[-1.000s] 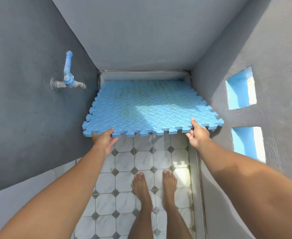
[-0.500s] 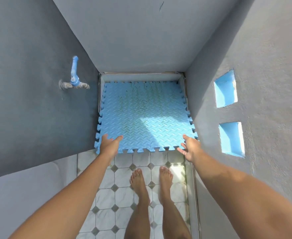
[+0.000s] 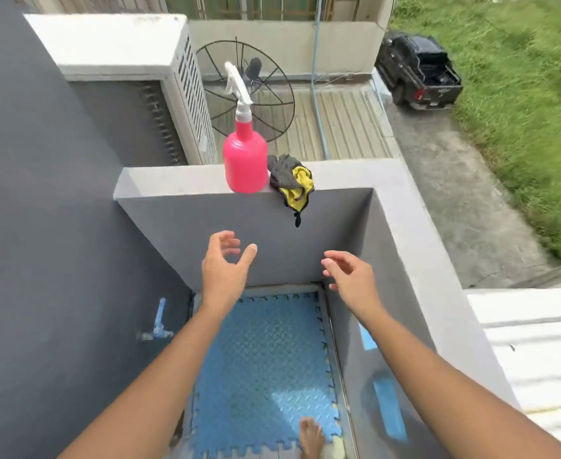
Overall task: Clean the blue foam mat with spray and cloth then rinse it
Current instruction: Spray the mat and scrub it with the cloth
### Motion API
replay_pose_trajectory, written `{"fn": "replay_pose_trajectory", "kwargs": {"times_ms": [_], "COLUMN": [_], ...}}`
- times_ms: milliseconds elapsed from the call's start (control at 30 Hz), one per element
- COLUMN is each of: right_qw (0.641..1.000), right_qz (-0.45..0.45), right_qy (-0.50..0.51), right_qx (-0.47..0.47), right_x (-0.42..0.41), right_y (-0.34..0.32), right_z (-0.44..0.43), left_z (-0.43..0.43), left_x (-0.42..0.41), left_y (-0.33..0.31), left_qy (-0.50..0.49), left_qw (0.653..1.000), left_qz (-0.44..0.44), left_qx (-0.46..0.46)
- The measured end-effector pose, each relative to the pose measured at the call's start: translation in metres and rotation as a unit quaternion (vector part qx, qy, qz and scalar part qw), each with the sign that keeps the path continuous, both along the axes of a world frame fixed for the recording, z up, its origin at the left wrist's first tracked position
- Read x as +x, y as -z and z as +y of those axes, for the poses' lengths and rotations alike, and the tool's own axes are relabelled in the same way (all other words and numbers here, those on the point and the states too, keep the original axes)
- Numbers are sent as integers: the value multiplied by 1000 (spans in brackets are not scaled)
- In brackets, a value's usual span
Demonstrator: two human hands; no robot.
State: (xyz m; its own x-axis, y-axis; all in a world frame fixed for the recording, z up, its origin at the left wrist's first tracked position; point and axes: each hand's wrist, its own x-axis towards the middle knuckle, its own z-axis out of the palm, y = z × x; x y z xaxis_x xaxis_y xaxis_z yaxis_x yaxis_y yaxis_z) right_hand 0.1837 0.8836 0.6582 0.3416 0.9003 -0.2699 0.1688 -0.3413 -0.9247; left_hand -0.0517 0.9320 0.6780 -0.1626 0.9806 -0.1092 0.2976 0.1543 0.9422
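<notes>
The blue foam mat [image 3: 262,366] lies flat on the floor of the narrow grey-walled corner, below both arms. A pink spray bottle [image 3: 245,160] with a white trigger head stands on top of the grey parapet wall [image 3: 179,180]. Right beside it a grey and yellow cloth [image 3: 291,180] is draped over the wall's edge. My left hand [image 3: 222,270] is raised in front of the wall below the bottle, fingers spread and empty. My right hand [image 3: 351,276] is raised below and right of the cloth, also open and empty.
A blue tap [image 3: 158,321] sticks out of the left wall above the mat. One bare foot [image 3: 310,437] rests on the mat's near edge. Beyond the wall stand an air-conditioner unit [image 3: 133,81] and a round wire dish [image 3: 246,91]; a dark pickup truck [image 3: 418,74] is parked below.
Both hands have let go of the mat, which now lies on the floor, and risen toward the wall top. The view has tilted up, showing the bottle and cloth.
</notes>
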Motion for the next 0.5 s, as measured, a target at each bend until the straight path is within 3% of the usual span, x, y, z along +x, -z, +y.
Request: {"fn": "replay_pose_trajectory", "kwargs": {"times_ms": [267,367,500], "right_qw": [981,975,948], "right_qz": [-157,-203,-295], "right_qy": [-57,-63,-106], "right_qx": [94,64,-47], "right_x": [1,-5,-3], "right_y": [-55,-51,-35], "right_z": [185,240,277], "left_z": [160,207,245], "left_x": [45,60,77], "left_y": [-80,-96,-93], "left_qy": [-87,-81,-79], "left_qw": [986,985,981], "left_qz": [47,51,51], "left_qx": [137,140,167]}}
